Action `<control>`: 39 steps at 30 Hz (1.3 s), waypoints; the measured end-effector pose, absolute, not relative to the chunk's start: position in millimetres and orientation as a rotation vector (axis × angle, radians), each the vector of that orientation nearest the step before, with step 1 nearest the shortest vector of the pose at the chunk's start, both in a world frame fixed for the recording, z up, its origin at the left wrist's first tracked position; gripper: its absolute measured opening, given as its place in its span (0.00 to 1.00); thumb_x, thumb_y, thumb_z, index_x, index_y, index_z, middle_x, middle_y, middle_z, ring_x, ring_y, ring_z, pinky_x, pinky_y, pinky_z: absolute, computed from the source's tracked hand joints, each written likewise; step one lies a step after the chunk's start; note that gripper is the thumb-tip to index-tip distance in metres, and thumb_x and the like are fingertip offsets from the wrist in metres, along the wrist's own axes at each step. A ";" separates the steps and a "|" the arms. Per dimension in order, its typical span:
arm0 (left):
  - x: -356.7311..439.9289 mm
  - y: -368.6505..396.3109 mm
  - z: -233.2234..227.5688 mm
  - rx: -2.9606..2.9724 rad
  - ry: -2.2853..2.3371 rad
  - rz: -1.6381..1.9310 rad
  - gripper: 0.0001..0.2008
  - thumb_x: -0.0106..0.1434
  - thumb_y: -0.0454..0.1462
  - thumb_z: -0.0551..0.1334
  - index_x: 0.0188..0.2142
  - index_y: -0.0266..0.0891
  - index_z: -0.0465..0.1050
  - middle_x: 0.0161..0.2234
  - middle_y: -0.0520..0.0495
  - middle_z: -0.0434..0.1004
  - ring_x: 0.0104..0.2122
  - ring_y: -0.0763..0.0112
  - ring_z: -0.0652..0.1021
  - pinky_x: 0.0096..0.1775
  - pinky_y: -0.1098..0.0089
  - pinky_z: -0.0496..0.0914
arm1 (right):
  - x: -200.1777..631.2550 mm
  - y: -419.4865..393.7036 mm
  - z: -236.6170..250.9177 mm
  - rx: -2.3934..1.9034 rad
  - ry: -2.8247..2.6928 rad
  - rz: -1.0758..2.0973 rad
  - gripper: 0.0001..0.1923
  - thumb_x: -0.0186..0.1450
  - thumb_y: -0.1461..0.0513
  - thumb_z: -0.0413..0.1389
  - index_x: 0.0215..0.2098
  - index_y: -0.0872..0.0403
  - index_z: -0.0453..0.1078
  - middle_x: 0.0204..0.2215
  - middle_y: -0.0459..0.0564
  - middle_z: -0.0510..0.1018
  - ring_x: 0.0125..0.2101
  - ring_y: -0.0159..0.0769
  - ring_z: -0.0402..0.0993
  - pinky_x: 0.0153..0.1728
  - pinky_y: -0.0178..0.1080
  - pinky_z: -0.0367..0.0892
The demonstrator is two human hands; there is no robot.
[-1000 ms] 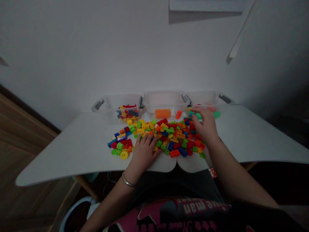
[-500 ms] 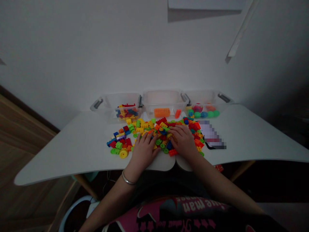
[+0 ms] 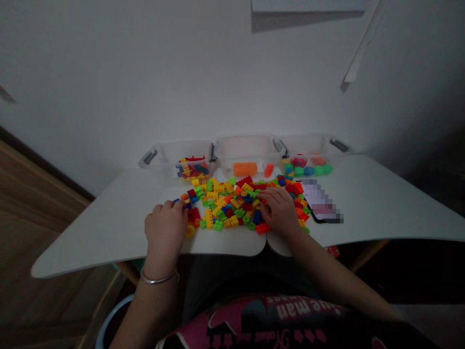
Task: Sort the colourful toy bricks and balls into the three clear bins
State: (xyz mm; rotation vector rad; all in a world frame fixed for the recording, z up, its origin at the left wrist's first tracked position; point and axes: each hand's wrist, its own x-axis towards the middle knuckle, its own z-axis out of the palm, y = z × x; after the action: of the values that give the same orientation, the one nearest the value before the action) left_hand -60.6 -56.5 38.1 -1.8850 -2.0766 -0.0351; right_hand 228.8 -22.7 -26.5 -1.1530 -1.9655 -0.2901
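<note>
White table (image 3: 381, 203): three clear bins (image 3: 249, 157) hold sorted bricks.

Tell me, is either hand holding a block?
It cannot be told. The left hand is curled at the left end of the block pile; the right hand rests on the blocks.

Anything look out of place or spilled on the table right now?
Loose building bricks lie scattered over the white table in front of three clear bins, a few near the front edge. Both hands, left hand and right hand, rest in the pile. Nothing looks broken.
</note>
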 end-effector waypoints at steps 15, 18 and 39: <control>-61.9 -45.0 19.6 -2.120 -2.158 -0.066 0.17 0.67 0.35 0.50 0.49 0.39 0.73 0.47 0.37 0.73 0.40 0.55 0.79 0.34 0.63 0.73 | 229.4 -22.8 -26.3 -1.106 -1.955 -0.274 0.11 0.64 0.65 0.53 0.43 0.52 0.75 0.43 0.52 0.81 0.46 0.45 0.73 0.53 0.50 0.65; -59.3 -38.6 15.8 -2.132 -2.113 -0.111 0.16 0.67 0.35 0.51 0.47 0.39 0.74 0.46 0.37 0.73 0.40 0.56 0.79 0.33 0.64 0.73 | 228.9 -23.0 -26.4 -1.119 -1.957 -0.245 0.12 0.64 0.65 0.53 0.43 0.51 0.75 0.43 0.52 0.81 0.46 0.45 0.73 0.52 0.51 0.66; -51.4 -11.1 8.0 -2.262 -1.821 -0.209 0.17 0.67 0.33 0.50 0.48 0.39 0.74 0.49 0.38 0.71 0.45 0.60 0.75 0.40 0.66 0.71 | 228.1 -22.8 -29.1 -1.114 -1.944 -0.230 0.12 0.64 0.66 0.53 0.42 0.51 0.75 0.42 0.51 0.81 0.46 0.45 0.74 0.52 0.50 0.67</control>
State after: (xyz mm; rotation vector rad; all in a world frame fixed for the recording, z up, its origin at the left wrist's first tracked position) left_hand -51.4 -11.1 8.0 -2.2623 -1.8205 -0.2089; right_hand 228.1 -22.8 -29.1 -1.1141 -1.9439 -0.2305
